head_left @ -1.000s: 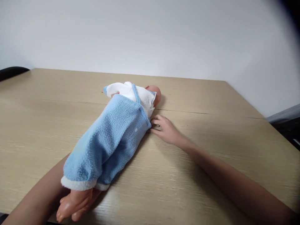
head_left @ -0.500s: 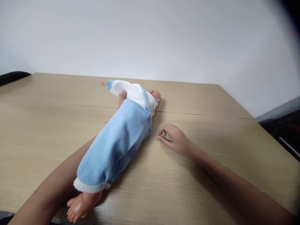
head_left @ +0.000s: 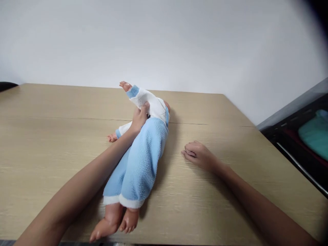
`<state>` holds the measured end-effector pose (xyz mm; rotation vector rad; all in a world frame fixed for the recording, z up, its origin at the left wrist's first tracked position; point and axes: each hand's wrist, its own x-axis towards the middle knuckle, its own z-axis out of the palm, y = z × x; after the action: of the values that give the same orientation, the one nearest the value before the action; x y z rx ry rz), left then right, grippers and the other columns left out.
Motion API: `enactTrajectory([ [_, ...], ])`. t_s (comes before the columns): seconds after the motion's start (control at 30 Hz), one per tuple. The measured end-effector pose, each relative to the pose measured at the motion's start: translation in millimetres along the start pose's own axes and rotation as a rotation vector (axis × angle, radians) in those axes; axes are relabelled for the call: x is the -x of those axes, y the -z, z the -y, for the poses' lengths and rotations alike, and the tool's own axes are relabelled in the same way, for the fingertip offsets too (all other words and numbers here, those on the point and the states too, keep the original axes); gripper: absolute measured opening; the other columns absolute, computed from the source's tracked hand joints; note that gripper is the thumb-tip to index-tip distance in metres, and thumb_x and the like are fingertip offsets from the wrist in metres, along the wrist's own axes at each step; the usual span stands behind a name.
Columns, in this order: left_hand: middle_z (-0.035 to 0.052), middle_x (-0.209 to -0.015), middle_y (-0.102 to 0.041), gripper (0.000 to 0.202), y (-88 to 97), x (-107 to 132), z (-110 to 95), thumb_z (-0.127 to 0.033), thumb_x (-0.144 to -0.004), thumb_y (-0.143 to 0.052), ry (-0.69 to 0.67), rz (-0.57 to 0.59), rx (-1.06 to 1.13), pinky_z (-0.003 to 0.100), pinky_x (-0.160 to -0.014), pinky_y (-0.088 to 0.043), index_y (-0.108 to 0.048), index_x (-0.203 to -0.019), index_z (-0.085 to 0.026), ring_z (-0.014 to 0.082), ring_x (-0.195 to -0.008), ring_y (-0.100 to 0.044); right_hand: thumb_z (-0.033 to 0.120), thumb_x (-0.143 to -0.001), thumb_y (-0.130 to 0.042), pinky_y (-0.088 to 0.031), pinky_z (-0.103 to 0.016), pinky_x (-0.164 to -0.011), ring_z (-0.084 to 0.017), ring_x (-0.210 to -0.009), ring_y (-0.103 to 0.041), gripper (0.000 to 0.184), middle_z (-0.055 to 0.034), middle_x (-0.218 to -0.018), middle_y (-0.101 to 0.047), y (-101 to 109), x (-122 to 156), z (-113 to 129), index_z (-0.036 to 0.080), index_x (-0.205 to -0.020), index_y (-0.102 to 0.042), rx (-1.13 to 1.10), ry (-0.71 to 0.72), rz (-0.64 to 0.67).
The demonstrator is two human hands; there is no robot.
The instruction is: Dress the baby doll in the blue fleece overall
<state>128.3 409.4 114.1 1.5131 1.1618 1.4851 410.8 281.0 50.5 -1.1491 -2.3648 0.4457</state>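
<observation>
A baby doll (head_left: 143, 157) in light blue fleece trousers and a white top with blue cuffs lies tilted on its side on the wooden table (head_left: 64, 143). Its bare feet point toward me, and its head is mostly hidden behind the top. My left hand (head_left: 141, 116) grips the doll at the chest, near the raised arm, with the thumb on the white cloth; the other fingers are hidden. Apart from the doll, to its right, my right hand (head_left: 197, 153) rests low over the tabletop, fingers curled closed with nothing visible in them.
A pale wall (head_left: 164, 44) stands behind the table. A dark piece of furniture or case (head_left: 294, 136) with a teal cloth (head_left: 315, 133) is at the right edge. Part of a black object (head_left: 7, 86) shows at the far left.
The doll has rolled, bringing both legs and its second arm into view, with one arm raised higher. My right hand's fingers have closed further. The view has shifted slightly right.
</observation>
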Motion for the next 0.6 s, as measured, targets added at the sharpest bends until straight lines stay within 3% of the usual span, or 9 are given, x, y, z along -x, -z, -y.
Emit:
enactTrajectory([
  [0.17, 0.0082, -0.092, -0.073, 0.032, -10.3, 5, -4, -0.050, -0.101, -0.060, -0.001, 0.014, 0.005, 0.034, -0.087, -0.057, -0.064, -0.096, -0.018, 0.0266, -0.098, -0.070, 0.026, -0.103, -0.055, -0.034, -0.036, -0.074, -0.016, -0.062, -0.039, 0.042, 0.0070, -0.064, -0.036, 1, 3, -4, 0.026, -0.072, -0.027, -0.019, 0.025, -0.003],
  [0.27, 0.0101, -0.101, -0.077, 0.032, -22.5, 9, -9, -0.047, -0.101, -0.058, -0.052, 0.097, -0.064, 0.035, -0.091, -0.057, -0.066, -0.103, -0.016, 0.0277, -0.103, -0.070, 0.031, -0.104, -0.059, -0.034, -0.036, -0.072, -0.016, -0.062, -0.039, 0.045, 0.0068, -0.063, -0.037, 1, 3, -3, 0.025, -0.070, -0.029, -0.061, -0.002, -0.015],
  [0.33, 0.0111, -0.108, -0.078, 0.031, -32.0, 12, -11, -0.044, -0.101, -0.057, -0.100, 0.171, -0.120, 0.035, -0.093, -0.056, -0.067, -0.108, -0.015, 0.0275, -0.106, -0.071, 0.037, -0.103, -0.063, -0.035, -0.035, -0.068, -0.016, -0.063, -0.041, 0.041, 0.0060, -0.065, -0.042, 1, 1, -3, 0.026, -0.071, -0.039, -0.141, -0.075, -0.061],
  [0.43, 0.0130, -0.113, -0.077, 0.027, -47.1, 16, -11, -0.035, -0.097, -0.059, -0.244, 0.265, -0.234, 0.038, -0.099, -0.053, -0.068, -0.110, -0.014, 0.0279, -0.108, -0.070, 0.048, -0.100, -0.069, -0.045, -0.033, -0.066, -0.018, -0.068, -0.055, 0.025, 0.0013, -0.083, -0.061, 1, -2, -8, 0.025, -0.105, -0.059, -0.407, -0.251, -0.273],
  [0.5, 0.0126, -0.114, -0.077, 0.027, -57.1, 19, -12, -0.030, -0.092, -0.063, -0.348, 0.375, -0.312, 0.038, -0.099, -0.053, -0.068, -0.113, -0.014, 0.0277, -0.106, -0.070, 0.057, -0.100, -0.068, -0.054, -0.036, -0.073, -0.020, -0.077, -0.066, 0.046, -0.0055, -0.108, -0.071, 4, -4, -17, 0.027, -0.132, -0.055, -0.658, -0.368, -0.414],
  [0.6, 0.0126, -0.115, -0.075, 0.034, -69.8, 25, -18, -0.031, -0.089, -0.072, -0.473, 0.604, -0.475, 0.039, -0.098, -0.053, -0.070, -0.119, -0.014, 0.0292, -0.107, -0.069, 0.070, -0.102, -0.054, -0.062, -0.042, -0.090, -0.024, -0.094, -0.076, 0.055, -0.0103, -0.129, -0.074, 15, -4, -32, 0.029, -0.139, -0.057, -1.053, -0.476, -0.373],
])
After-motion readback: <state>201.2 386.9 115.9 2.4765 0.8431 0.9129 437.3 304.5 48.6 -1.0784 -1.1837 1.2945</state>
